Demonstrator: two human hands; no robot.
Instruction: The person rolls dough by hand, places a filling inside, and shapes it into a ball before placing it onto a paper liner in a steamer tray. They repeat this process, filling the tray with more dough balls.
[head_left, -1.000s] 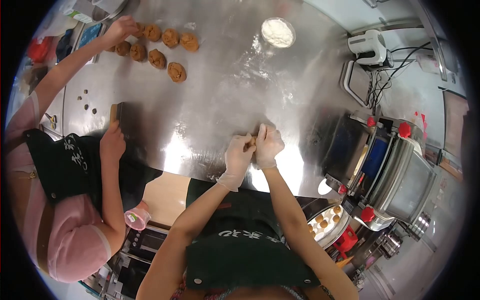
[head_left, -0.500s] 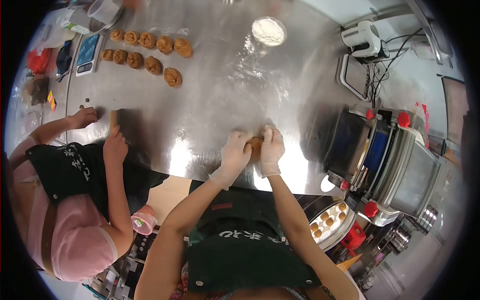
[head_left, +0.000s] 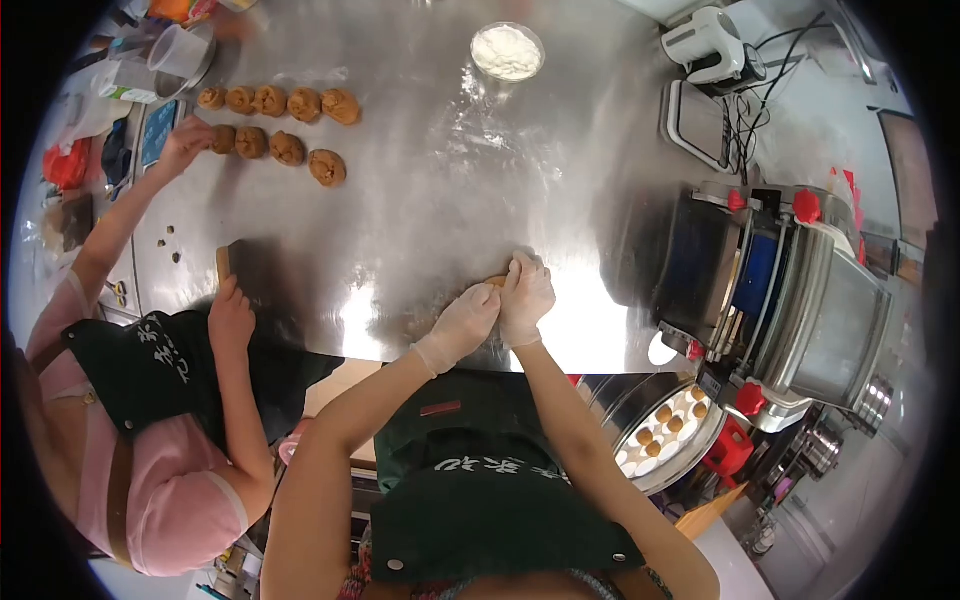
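Both my hands wear clear gloves and meet close to the front edge of the steel table (head_left: 420,230). Between them is a small piece of brown dough (head_left: 496,282), mostly covered by fingers. My left hand (head_left: 466,322) has its fingers closed against the dough's near side. On the right, my right hand (head_left: 527,300) is curled around the other side, thumb and fingers pressed together on it. The dough's full shape is hidden.
Two rows of brown dough lumps (head_left: 304,104) lie at the back left. A co-worker's hand (head_left: 187,142) touches one; their other hand (head_left: 232,318) holds a wood-handled scraper (head_left: 223,266). A flour bowl (head_left: 508,52) stands behind, a roller machine (head_left: 760,300) right, a tray (head_left: 640,478) below.
The co-worker's far hand has moved from the table up to the lower dough row. My hands have turned and closed further over the dough. The whole view has shifted slightly.
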